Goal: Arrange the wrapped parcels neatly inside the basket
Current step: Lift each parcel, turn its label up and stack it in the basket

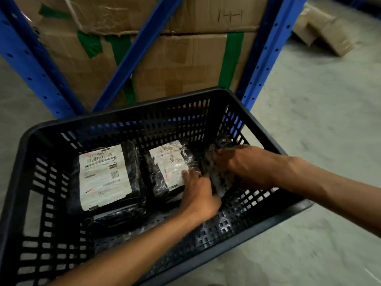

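A black slatted plastic basket [132, 112] stands on the floor. Inside it lie black wrapped parcels with white shipping labels: a large one [105, 178] at the left and a smaller one [167, 166] in the middle. A third black parcel [218, 178] stands tilted against the basket's right side, partly hidden by both hands. My left hand [198, 195] rests its fingers on the middle parcel's right edge and touches the third parcel. My right hand [245, 166] grips the top of the third parcel.
Blue metal shelving uprights [266, 50] rise right behind the basket, with large taped cardboard boxes [181, 65] stacked between them. More cardboard boxes [323, 32] lie on the grey concrete floor [319, 112] at the upper right.
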Motion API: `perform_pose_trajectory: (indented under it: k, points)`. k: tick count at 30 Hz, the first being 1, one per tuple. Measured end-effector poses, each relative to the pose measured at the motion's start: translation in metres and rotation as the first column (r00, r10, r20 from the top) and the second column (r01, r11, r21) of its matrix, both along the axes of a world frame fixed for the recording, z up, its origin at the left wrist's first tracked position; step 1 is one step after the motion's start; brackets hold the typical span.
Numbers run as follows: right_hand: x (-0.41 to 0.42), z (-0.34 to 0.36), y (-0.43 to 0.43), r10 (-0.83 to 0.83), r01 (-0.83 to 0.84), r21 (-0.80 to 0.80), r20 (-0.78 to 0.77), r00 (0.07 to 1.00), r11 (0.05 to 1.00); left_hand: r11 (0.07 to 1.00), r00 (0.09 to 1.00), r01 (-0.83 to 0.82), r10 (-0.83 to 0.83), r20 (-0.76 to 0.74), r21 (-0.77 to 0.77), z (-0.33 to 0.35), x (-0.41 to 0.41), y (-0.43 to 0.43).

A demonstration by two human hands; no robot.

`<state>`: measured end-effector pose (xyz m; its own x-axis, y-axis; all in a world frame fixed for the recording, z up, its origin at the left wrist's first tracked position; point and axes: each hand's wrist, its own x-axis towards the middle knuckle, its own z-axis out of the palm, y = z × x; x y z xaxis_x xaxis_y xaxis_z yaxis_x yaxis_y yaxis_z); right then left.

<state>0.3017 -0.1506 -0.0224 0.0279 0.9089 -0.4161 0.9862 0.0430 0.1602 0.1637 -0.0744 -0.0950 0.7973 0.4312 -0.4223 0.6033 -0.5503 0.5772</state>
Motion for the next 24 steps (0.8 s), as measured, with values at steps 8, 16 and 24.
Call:
perform_pose_trajectory:
  k: [8,16,24]
  points:
    - [0.011,-0.032,-0.024,0.097,-0.095,-0.025,0.103,0.990,0.995,0.992,0.993,0.100,-0.105,-0.055,-0.077,-0.033,0.015,-0.026]
    - [0.019,-0.032,-0.011,0.070,-0.066,-0.046,0.088,0.994,0.997,0.983,0.984,-0.109,0.128,0.128,-0.147,-0.062,0.020,-0.045]
    - [0.021,0.016,0.009,-0.064,0.038,-0.099,-0.269,0.961,0.994,0.994,0.966,-0.060,0.081,0.247,-0.091,-0.032,-0.002,-0.022]
